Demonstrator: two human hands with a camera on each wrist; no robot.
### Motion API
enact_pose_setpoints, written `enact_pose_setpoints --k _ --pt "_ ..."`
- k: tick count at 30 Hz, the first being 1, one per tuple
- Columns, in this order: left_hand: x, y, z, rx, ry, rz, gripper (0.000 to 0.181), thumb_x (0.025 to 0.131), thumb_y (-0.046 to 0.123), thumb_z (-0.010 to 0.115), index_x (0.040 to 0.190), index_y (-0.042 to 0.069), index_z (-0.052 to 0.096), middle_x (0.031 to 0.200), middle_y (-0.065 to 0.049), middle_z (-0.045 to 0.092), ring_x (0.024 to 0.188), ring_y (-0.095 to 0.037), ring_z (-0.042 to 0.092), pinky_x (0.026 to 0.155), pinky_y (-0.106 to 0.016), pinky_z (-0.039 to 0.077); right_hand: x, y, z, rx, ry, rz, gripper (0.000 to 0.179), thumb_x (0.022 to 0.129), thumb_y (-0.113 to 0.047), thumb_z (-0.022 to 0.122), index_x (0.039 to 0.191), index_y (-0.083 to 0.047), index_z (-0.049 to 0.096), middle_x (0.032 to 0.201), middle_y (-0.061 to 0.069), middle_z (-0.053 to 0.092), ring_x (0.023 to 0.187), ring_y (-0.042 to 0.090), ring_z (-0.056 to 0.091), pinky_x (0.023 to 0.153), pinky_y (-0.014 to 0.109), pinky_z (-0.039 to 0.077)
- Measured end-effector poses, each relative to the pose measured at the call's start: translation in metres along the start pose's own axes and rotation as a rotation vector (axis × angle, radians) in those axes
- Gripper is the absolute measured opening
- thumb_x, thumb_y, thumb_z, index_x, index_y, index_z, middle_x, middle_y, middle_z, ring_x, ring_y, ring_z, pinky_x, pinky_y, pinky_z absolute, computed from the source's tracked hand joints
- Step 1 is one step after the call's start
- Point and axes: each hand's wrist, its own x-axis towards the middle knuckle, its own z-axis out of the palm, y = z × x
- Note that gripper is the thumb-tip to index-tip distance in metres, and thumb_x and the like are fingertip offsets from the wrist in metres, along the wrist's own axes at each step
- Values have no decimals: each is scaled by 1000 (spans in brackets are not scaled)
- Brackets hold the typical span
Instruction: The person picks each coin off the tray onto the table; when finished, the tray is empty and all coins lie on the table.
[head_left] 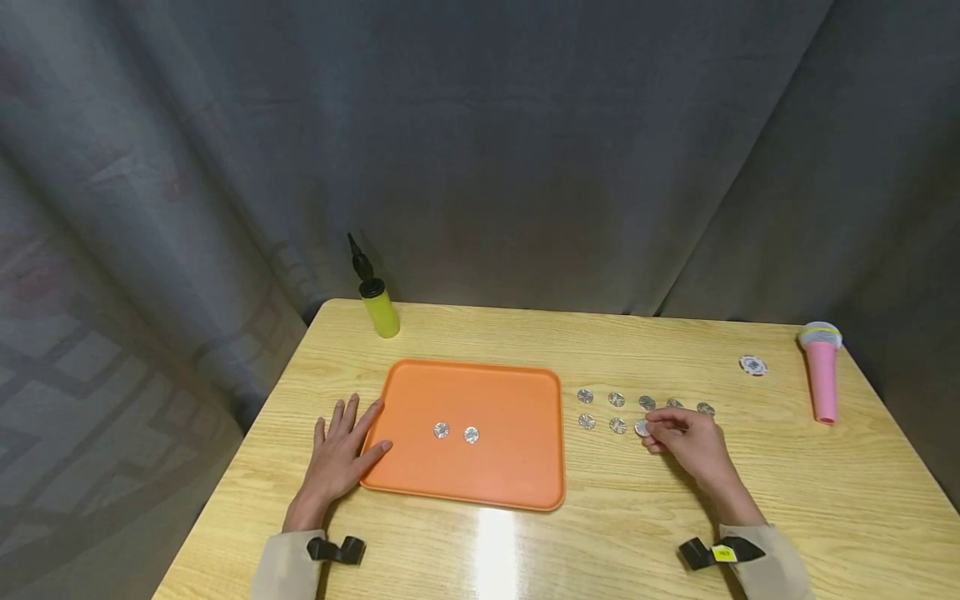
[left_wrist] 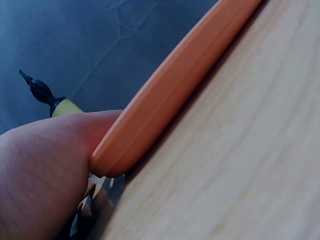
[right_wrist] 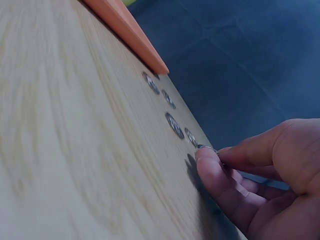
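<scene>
An orange tray lies on the table with two silver coins on its floor, side by side. My left hand rests at its left edge, fingers spread, the thumb over the rim; in the left wrist view the hand touches the tray's side. To the right of the tray, several silver coins form two rows on the wood. My right hand pinches one coin between thumb and fingers at the near row. In the right wrist view that coin shows edge-on, just above the table.
A yellow-green hand pump with a black nozzle stands at the back left. Toward the back right lie a poker chip and a pink toy microphone. A grey curtain hangs behind the wooden table.
</scene>
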Motion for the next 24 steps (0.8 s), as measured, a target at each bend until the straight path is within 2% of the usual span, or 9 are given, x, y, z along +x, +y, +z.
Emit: enact_pose_setpoints --k 11,16,24 --pt "0 -3 2 1 3 0 71 96 46 61 157 21 36 165 -28 18 152 -54 11 114 -75 3 2 8 -12 -47 -11 78 26 95 5 59 117 20 62 92 20 74 68 0 70 66 22 61" --pt "-1 -3 3 -3 27 14 71 95 46 62 156 21 38 164 -30 20 151 -55 13 113 -76 5 3 9 -12 -100 6 56 23 95 3 60 112 18 65 87 18 75 66 0 70 64 21 60" --pt "0 -3 2 3 5 2 71 96 46 61 157 21 36 165 -27 18 152 -54 11 114 -75 3 2 5 -8 -237 53 25 18 93 -1 63 103 11 71 80 15 75 59 3 67 59 17 54"
